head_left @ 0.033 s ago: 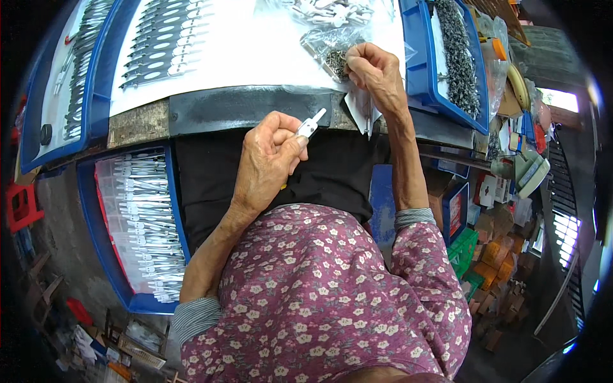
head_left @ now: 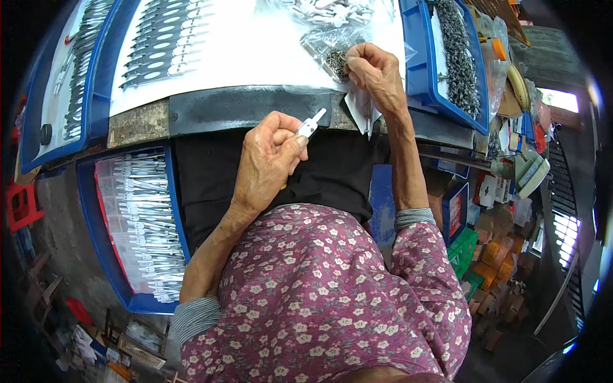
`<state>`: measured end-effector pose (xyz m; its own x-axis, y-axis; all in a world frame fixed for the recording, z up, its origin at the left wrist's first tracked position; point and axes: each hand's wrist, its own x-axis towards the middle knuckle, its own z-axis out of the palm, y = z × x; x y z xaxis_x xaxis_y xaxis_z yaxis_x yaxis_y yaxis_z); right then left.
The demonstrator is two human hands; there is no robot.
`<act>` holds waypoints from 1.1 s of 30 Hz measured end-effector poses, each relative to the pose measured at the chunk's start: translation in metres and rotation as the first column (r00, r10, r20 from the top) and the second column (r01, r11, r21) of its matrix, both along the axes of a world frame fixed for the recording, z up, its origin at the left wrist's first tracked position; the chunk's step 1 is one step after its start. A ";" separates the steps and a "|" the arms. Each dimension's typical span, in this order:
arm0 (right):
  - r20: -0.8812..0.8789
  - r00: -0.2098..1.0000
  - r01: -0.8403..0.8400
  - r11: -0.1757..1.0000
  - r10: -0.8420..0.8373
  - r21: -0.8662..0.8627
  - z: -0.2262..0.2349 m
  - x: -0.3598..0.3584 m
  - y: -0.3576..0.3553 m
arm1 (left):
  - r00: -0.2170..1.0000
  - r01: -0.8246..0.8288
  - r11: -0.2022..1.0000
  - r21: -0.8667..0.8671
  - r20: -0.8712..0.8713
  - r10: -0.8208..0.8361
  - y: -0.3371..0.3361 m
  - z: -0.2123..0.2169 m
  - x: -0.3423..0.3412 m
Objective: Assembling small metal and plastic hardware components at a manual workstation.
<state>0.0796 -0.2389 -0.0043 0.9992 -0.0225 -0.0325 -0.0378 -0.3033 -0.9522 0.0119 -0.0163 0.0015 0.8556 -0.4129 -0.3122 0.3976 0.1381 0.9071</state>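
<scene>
Bag of screws (head_left: 333, 59) on table (head_left: 255, 51); crate (head_left: 137, 223) left, probably lower.

My clothes at the bench

I wear a purple blouse (head_left: 319, 300) dotted with small white flowers, grey striped cuffs (head_left: 195, 316) turned up near both elbows, and a black apron (head_left: 338, 172) over my lap; my hands and forearms are bare.

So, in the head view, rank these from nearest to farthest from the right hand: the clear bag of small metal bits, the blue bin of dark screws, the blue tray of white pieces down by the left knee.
1. Clear bag: touching the right hand.
2. Screw bin: just to its right.
3. Tray of white pieces: far lower left.
</scene>
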 end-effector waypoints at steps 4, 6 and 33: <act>0.051 0.999 0.016 0.998 -0.013 -0.061 -0.004 0.000 0.001 | 1.000 -0.001 1.000 -0.001 0.001 0.001 0.000 0.000 0.000; 0.055 0.998 0.022 0.998 -0.019 -0.062 -0.002 -0.001 0.004 | 1.000 -0.003 1.000 -0.009 -0.003 0.003 0.000 -0.001 0.000; 0.066 0.998 0.008 0.982 -0.021 0.190 0.004 -0.017 0.016 | 0.999 -0.009 1.000 -0.020 0.032 0.009 0.002 -0.002 -0.003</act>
